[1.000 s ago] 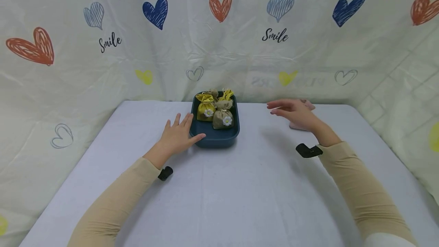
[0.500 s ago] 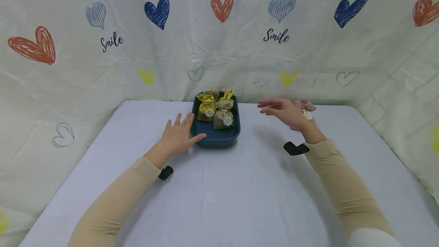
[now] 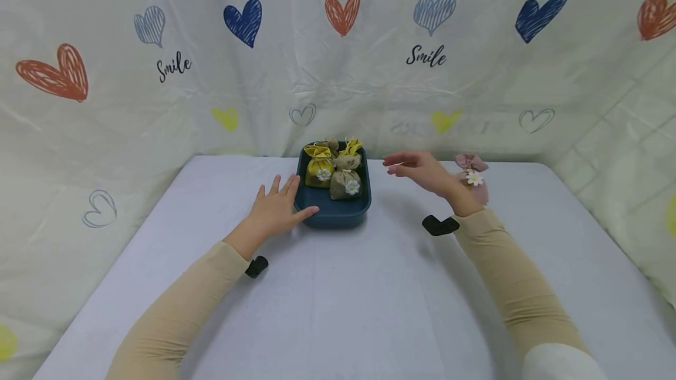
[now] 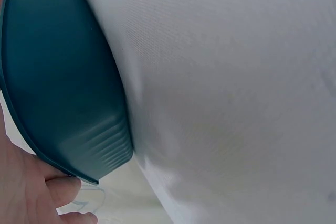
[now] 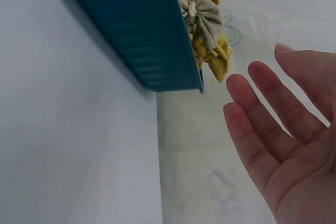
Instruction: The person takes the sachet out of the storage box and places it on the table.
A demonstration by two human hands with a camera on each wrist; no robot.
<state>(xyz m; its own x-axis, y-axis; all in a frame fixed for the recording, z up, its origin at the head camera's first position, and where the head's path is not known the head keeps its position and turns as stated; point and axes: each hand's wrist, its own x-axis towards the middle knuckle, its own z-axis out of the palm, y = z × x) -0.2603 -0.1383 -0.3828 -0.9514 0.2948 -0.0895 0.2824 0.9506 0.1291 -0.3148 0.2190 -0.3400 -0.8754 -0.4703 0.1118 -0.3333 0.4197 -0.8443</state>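
Note:
My left hand [image 3: 271, 211] rests with spread fingers at the left rim of a dark teal plastic bin [image 3: 333, 216]; the left wrist view shows its fingers against the bin's rim [image 4: 47, 162]. Inside the bin's far part stand several drawstring pouches, among them a yellow pouch [image 3: 319, 170] and a tan pouch [image 3: 345, 182], each with a white daisy. My right hand [image 3: 419, 170] is in the air right of the bin, fingers loosely extended and holding nothing. Behind its wrist, a pink drawstring pouch [image 3: 472, 180] with a daisy is on the table, partly covered by the arm.
A white cloth covers the table [image 3: 338, 298]. Directly behind its far edge hangs a pale curtain [image 3: 369, 87] printed with hearts and "Smile". A black wrist camera [image 3: 440, 226] sits under the right wrist, another black camera [image 3: 256, 267] under the left.
My right hand has moved left, from in front of the pink pouch toward the bin, uncovering more of the pouch. The left hand and the bin have stayed in place.

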